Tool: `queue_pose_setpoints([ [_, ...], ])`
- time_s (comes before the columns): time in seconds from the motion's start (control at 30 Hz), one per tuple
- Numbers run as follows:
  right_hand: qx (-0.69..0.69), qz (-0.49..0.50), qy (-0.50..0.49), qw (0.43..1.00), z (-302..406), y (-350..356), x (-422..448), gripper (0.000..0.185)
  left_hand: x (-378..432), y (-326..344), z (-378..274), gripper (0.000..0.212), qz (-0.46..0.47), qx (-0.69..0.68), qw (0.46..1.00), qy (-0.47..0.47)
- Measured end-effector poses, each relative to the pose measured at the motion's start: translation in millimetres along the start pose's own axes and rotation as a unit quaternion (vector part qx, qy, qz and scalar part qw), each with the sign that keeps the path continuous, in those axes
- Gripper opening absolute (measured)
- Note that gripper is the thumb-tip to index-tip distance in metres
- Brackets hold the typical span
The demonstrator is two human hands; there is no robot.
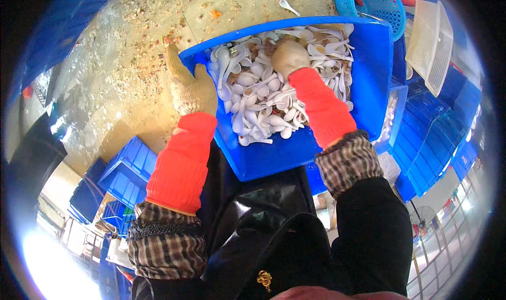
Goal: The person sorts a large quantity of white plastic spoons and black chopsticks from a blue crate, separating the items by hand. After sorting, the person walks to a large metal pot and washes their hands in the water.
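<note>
A large blue plastic bin (369, 63) lies before me, partly over my lap, its inside turned towards me. Inside is a heap of white soup spoons (257, 90), mixed with brown food scraps. My left hand (191, 88), in a beige knit work glove, grips the bin's left rim near the far corner, thumb over the rim and fingers outside. My right hand (290, 57), gloved alike, reaches into the heap at its far side. The spoons and scraps hide its fingertips, so what they hold is not visible. Orange-red cuffs cover both wrists.
Food bits litter the worktop (138, 82), where a single white spoon (289, 7) lies beyond the bin. At the far right stand a light-blue perforated basket (371, 1) and a white mesh basket (429, 43). More blue crates (431, 130) flank me on the right, others (128, 171) on the left.
</note>
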State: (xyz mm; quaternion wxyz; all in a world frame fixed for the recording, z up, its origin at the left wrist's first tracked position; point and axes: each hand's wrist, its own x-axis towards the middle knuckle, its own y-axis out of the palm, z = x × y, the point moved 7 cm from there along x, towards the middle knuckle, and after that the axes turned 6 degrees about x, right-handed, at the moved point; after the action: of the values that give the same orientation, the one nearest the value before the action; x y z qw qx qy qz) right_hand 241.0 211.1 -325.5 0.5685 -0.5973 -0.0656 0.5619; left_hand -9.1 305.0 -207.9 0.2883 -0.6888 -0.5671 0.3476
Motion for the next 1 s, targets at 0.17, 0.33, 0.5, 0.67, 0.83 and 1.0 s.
queue_pose_setpoints([
  [0.17, 0.234, -0.033, 0.027, 0.971, -22.7, -35.9, -70.5, 0.039, -1.8, -3.5, 2.7, 0.076, 0.014, -0.037, 0.999, -0.027],
  [0.33, 0.053, -0.052, -0.230, 0.970, 86.8, -60.7, -101.2, 0.052, -2.9, 1.6, 3.7, 0.076, 0.012, -0.034, 0.999, -0.030],
  [0.5, -0.124, 0.054, -0.242, 0.961, 120.3, 11.1, -17.7, 0.049, -1.4, -1.2, -3.5, 0.077, 0.009, -0.075, 0.997, -0.015],
  [0.67, -0.107, 0.078, -0.157, 0.979, 72.3, 19.6, 17.0, 0.039, 0.3, 4.6, -9.2, 0.078, 0.028, -0.039, 0.999, -0.022],
  [0.83, 0.016, 0.062, -0.073, 0.995, 56.1, -31.0, -64.9, 0.029, -3.0, -13.8, 7.7, 0.077, -0.025, -0.006, 1.000, 0.003],
  [1.0, -0.114, 0.066, -0.362, 0.923, 22.0, -51.0, -142.5, 0.023, -3.3, -12.9, -1.5, 0.078, 0.018, -0.011, 0.999, -0.035],
])
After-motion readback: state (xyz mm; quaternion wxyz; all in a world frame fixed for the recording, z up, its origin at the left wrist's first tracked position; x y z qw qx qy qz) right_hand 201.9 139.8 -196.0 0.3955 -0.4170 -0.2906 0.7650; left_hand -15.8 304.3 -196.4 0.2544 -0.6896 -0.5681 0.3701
